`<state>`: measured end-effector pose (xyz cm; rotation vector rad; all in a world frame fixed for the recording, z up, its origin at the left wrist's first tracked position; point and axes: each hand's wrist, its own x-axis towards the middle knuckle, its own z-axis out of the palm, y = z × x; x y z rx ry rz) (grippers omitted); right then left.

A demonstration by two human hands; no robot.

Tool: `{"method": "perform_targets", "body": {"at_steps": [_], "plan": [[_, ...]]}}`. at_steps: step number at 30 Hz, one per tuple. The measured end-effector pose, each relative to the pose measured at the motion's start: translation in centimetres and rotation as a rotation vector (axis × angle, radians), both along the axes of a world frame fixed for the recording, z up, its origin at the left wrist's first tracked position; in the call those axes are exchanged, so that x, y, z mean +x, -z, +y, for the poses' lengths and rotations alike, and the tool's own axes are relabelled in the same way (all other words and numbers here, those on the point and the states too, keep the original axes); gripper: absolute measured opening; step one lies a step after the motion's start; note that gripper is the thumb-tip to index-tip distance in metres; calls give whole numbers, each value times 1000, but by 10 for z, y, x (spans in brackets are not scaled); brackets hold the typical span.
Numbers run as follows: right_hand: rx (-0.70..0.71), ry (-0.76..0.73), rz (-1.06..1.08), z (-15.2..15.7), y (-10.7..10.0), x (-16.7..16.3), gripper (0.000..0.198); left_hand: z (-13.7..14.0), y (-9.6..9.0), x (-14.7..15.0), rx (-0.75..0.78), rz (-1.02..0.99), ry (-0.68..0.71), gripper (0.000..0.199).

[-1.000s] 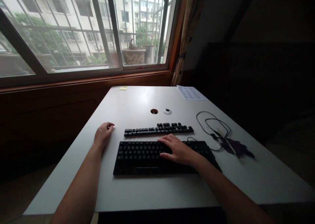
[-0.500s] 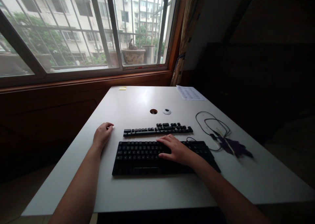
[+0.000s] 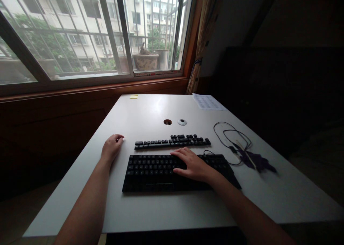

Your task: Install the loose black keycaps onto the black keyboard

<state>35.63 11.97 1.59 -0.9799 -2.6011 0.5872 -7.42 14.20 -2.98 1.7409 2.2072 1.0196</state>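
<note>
A black keyboard (image 3: 150, 166) lies on the white table in front of me. Keycaps cover its upper rows, while its lower part looks bare and dark, with a thin bar near the front edge. My right hand (image 3: 192, 165) rests over the middle of the keyboard, thumb and fingers spread apart, hiding some keys. Behind the keyboard, loose black keycaps (image 3: 161, 143) stand in rows, a long one among them. My left hand (image 3: 111, 147) lies on the table left of these keycaps, its fingers curled in. Whatever those fingers may hold is too small or hidden.
On the right lie a coiled black cable (image 3: 233, 131) and a dark purple cloth (image 3: 258, 161) with a thin stick on it. Farther back are a round table hole (image 3: 168, 122), its white cover (image 3: 182, 122), printed paper (image 3: 208, 102) and a yellow note (image 3: 133, 97).
</note>
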Motion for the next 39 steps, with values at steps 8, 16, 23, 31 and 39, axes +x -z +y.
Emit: {"method": "perform_targets", "body": {"at_steps": [8, 16, 23, 31, 39], "plan": [[-75, -30, 36, 1, -1, 4, 71, 0, 0, -1, 1, -1, 6, 32], [-76, -43, 54, 2, -1, 4, 72, 0, 1, 0, 0, 3, 2, 31], [-64, -48, 55, 2, 1, 4, 69, 1, 2, -1, 6, 7, 7, 32], [-46, -50, 72, 2, 2, 4, 70, 2, 3, -2, 3, 17, 7, 31], [-20, -42, 87, 1, 3, 4, 67, 1, 2, -1, 4, 16, 3, 31]]}}
